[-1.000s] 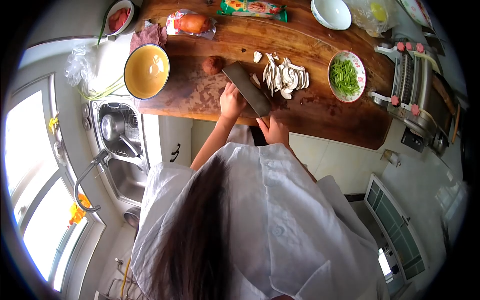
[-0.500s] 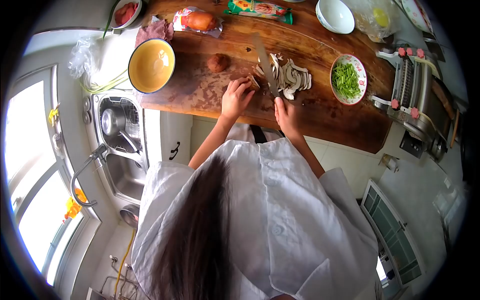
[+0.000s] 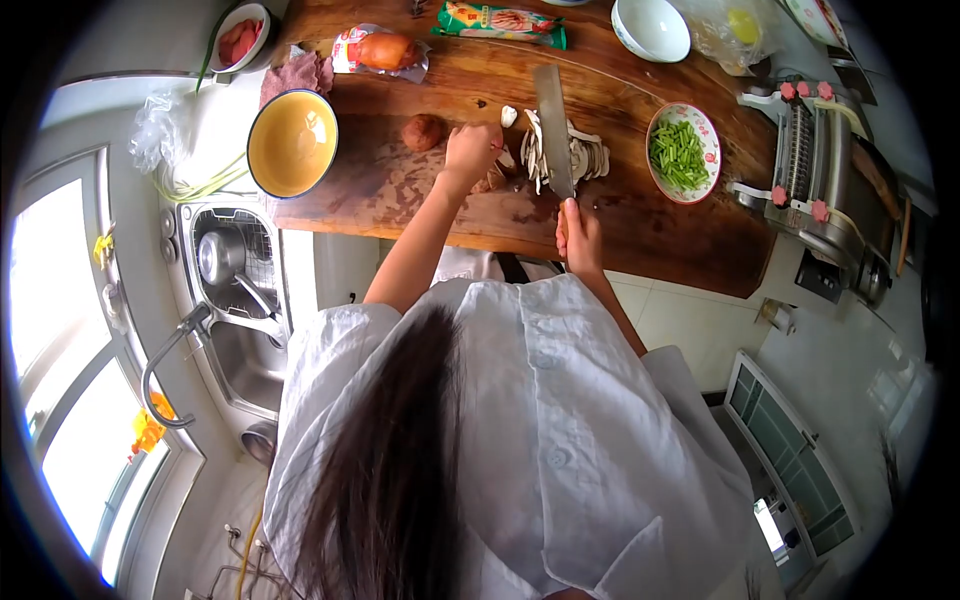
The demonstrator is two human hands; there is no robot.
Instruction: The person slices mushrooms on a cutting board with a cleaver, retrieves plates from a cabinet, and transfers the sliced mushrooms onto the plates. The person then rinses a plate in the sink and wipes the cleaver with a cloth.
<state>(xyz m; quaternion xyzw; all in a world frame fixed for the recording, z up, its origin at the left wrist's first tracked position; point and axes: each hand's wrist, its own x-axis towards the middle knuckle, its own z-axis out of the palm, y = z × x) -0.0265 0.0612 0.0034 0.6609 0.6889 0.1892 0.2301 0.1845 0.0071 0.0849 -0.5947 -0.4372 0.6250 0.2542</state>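
My right hand (image 3: pixel 580 235) grips the handle of a cleaver (image 3: pixel 553 130). Its broad blade points away from me, at the sliced mushrooms (image 3: pixel 587 158), some of which lie to its left. My left hand (image 3: pixel 472 150) is over the wooden counter with its fingers curled; what they hold, if anything, is hidden. Just beyond those fingers lies a small white piece (image 3: pixel 509 116). A cut piece of mushroom (image 3: pixel 495 178) shows partly below the left hand. To the hand's left sits a whole brown mushroom (image 3: pixel 423 131).
A yellow bowl (image 3: pixel 292 145) stands on the left, a bowl of chopped greens (image 3: pixel 684 155) on the right. Packaged sausage (image 3: pixel 385 51), a green packet (image 3: pixel 502 24) and a white bowl (image 3: pixel 650 28) line the back. A pasta machine (image 3: pixel 825 185) is clamped at the right end.
My left hand has moved up and away from the cut mushroom piece, near a small white piece now visible. The cleaver has shifted right among the slices, its blade turned more upright in view.
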